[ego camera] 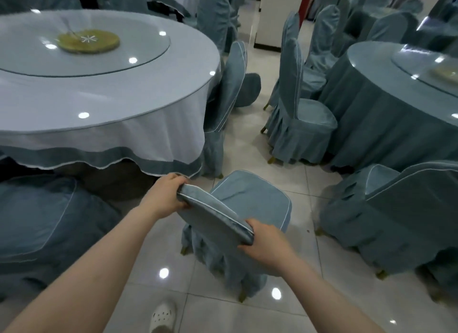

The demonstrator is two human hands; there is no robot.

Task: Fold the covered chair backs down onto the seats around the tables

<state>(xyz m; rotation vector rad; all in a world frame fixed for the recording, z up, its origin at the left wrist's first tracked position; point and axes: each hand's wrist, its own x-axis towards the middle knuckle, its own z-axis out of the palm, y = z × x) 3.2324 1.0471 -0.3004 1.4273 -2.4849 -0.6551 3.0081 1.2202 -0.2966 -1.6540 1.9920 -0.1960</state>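
My forearms reach out to the covered chair back. My left hand is curled round its far-left corner and my right hand is clamped on its near-right corner, so the top edge runs slantwise between them. The seat lies just beyond that edge, away from me and near the counter, so I judge the fold must go forward and down.
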